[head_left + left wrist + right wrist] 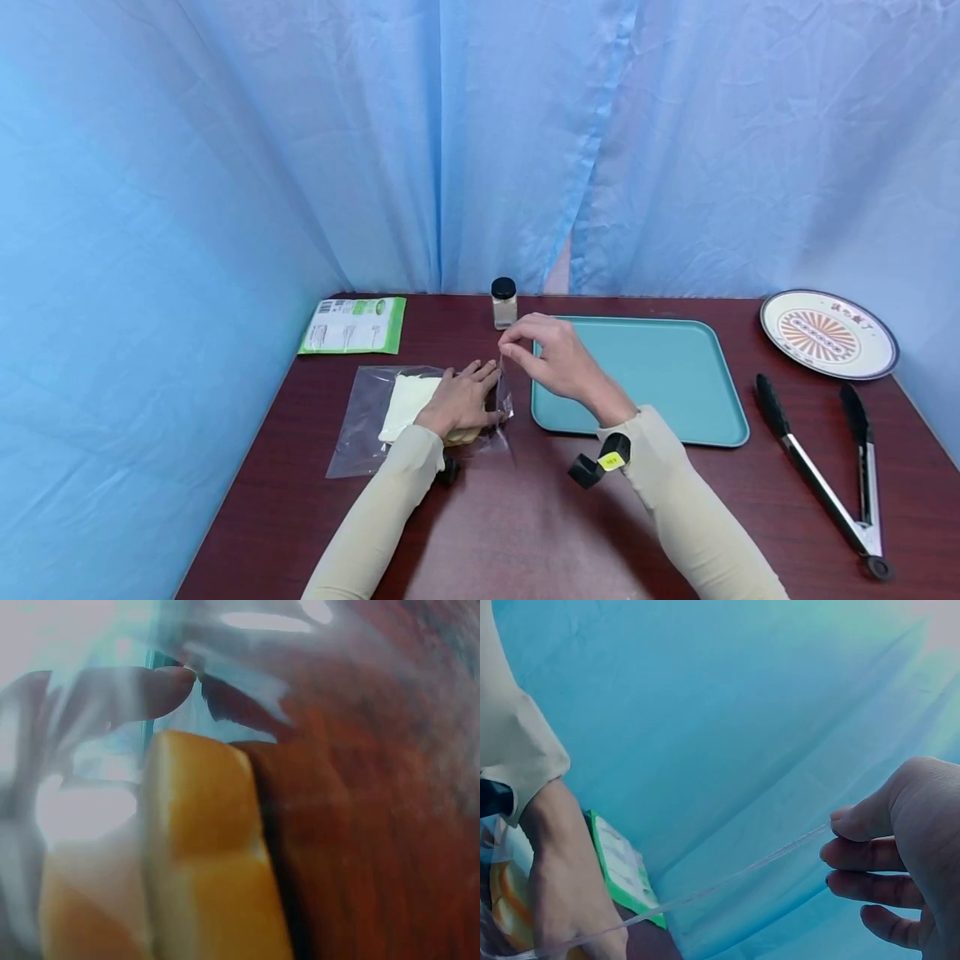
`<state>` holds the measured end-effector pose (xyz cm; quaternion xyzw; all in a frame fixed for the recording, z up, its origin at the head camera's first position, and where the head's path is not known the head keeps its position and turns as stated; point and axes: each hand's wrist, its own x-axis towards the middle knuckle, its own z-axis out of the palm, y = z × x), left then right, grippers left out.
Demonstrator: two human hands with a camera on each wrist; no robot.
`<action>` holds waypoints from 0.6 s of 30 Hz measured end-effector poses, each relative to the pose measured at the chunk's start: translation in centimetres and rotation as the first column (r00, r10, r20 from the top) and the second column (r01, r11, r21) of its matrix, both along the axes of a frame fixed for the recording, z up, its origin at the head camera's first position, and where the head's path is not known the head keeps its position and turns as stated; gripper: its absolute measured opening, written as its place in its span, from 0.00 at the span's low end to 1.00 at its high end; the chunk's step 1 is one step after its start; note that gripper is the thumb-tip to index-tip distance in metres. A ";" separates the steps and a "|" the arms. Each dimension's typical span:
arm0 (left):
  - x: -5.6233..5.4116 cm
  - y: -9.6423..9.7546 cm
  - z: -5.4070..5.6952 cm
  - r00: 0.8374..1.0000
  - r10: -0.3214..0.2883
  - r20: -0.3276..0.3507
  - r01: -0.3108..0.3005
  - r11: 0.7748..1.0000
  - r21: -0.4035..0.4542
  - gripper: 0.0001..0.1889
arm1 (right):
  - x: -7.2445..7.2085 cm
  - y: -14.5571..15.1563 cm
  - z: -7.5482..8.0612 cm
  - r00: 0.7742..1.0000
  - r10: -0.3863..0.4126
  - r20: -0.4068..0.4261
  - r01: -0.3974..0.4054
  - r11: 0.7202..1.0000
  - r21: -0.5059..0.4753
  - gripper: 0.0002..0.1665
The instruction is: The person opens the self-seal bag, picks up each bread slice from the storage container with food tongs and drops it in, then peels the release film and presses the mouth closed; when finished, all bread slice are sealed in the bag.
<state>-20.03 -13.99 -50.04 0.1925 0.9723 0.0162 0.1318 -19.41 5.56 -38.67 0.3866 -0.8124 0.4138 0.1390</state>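
Observation:
Sliced bread lies in a clear plastic bag on the left half of the table. My left hand rests on the bread with its fingers spread and fairly straight; whether it is inside or outside the bag, I cannot tell. My right hand is raised just right of it and pinches the bag's edge between thumb and forefinger. In the right wrist view that plastic edge stretches taut towards the left hand. Golden crusts show close up through plastic in the left wrist view.
A teal tray lies right of my hands, a black-capped jar behind them. A green-and-white packet is at the back left. Tongs, spread apart, and a patterned plate are far right. Blue curtains enclose the table.

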 end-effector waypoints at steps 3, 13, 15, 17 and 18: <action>0.0 0.0 0.0 1.000 0.001 0.002 -0.001 1.000 -0.002 0.43 | 0.3 0.1 0.5 1.000 0.007 -0.023 -0.008 1.000 -0.015 0.04; 0.0 -0.1 -0.2 1.000 0.000 0.004 0.000 1.000 0.012 0.44 | 0.6 0.8 1.3 0.993 0.003 -0.120 -0.011 0.998 -0.062 0.05; 0.0 -0.1 -0.2 1.000 0.001 0.007 -0.001 1.000 0.009 0.44 | 0.7 0.9 1.5 0.992 0.001 -0.123 -0.009 0.998 -0.063 0.05; 0.0 -0.1 -0.1 1.000 0.001 0.009 -0.001 1.000 0.000 0.44 | 0.9 1.1 1.7 0.992 0.000 -0.128 -0.009 0.998 -0.064 0.05; 0.0 -0.1 -0.1 1.000 0.000 0.007 0.000 1.000 -0.001 0.44 | 0.9 1.2 1.8 0.991 0.000 -0.133 -0.009 0.998 -0.066 0.05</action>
